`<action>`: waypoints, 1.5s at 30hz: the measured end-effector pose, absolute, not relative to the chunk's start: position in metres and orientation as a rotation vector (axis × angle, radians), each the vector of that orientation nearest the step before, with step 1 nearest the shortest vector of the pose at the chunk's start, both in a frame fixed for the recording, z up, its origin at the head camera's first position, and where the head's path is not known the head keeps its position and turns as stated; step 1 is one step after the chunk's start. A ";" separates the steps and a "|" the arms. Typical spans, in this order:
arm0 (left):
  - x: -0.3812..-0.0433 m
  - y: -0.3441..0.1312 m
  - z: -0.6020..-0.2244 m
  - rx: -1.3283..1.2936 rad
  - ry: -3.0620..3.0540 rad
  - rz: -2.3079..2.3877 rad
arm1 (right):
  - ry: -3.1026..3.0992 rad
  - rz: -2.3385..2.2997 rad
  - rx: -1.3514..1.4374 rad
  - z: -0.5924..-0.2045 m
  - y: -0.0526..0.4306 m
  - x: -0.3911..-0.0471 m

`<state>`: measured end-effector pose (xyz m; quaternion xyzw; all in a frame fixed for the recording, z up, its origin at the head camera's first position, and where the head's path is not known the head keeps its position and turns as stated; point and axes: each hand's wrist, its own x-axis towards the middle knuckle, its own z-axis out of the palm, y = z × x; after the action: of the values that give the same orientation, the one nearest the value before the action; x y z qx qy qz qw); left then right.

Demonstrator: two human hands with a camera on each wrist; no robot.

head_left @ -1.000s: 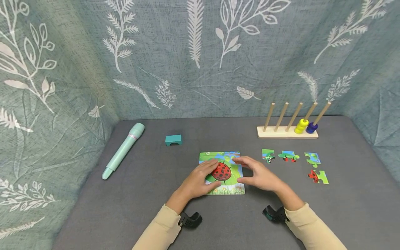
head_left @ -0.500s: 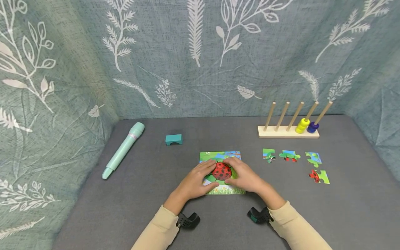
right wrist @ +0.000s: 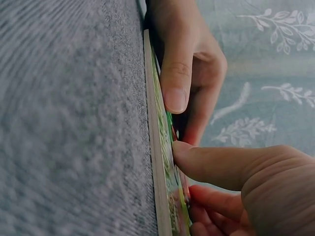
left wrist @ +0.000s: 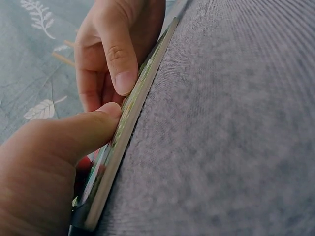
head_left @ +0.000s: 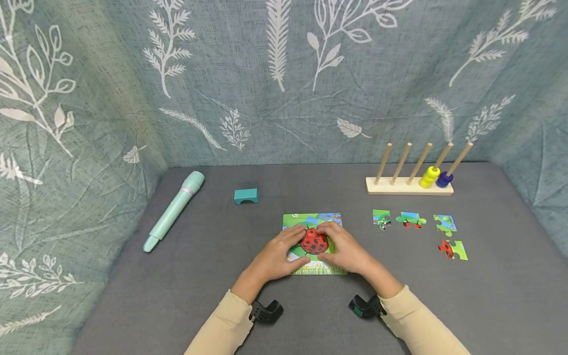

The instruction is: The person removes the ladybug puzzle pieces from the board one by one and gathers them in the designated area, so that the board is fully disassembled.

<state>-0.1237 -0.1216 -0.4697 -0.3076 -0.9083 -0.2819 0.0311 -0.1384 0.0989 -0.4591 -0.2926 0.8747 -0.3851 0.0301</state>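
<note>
A puzzle board (head_left: 326,269) with a red ladybug picture (head_left: 314,242) lies flat on the grey table, in the middle of the head view. My left hand (head_left: 279,254) rests over its left part, fingertips at the ladybug's upper left and thumb near its lower left. From the other side, my right hand (head_left: 348,250) reaches over the right part, its fingers and thumb at the ladybug's right edge. In the left wrist view, both thumbs touch close to the near edge of the board (left wrist: 110,177). The right wrist view shows fingers relaxed behind the thumb (right wrist: 216,164).
Several loose puzzle pieces (head_left: 445,224) lie to the right. Behind them stands a wooden peg stacker (head_left: 374,190) with yellow and blue rings. A teal arch block (head_left: 246,195) sits at the back left, and a mint-green microphone-shaped toy (head_left: 173,213) lies farther left.
My right hand has moved left from the board's right edge until its fingertips meet the ladybug picture. My left hand has stayed almost in place over the board.
</note>
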 end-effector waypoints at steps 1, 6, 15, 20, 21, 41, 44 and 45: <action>-0.124 -0.121 -0.470 -0.947 -2.799 -0.870 | 2.696 -1.194 -0.898 -0.459 0.099 -0.138; -0.123 -0.121 -0.469 -0.942 -2.806 -0.885 | 2.682 -1.233 -0.872 -0.458 0.098 -0.138; -0.123 -0.121 -0.468 -0.939 -2.807 -0.887 | 2.715 -1.280 -0.805 -0.459 0.096 -0.138; -0.124 -0.121 -0.467 -0.921 -2.827 -0.892 | 2.740 -1.305 -0.753 -0.457 0.096 -0.139; -0.124 -0.121 -0.466 -0.917 -2.832 -0.894 | 2.743 -1.307 -0.746 -0.457 0.096 -0.139; -0.120 -0.122 -0.465 -0.906 -2.863 -0.919 | 2.738 -1.315 -0.729 -0.450 0.109 -0.143; -0.120 -0.122 -0.465 -0.903 -2.870 -0.914 | 2.726 -1.300 -0.724 -0.448 0.118 -0.145; -0.119 -0.123 -0.465 -0.900 -2.872 -0.915 | 2.729 -1.291 -0.724 -0.447 0.121 -0.146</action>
<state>-0.1193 -0.1228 -0.4652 -0.2860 -0.9130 -0.2908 -0.0018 -0.1458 0.1211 -0.4471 -0.2332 0.8789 -0.4158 0.0183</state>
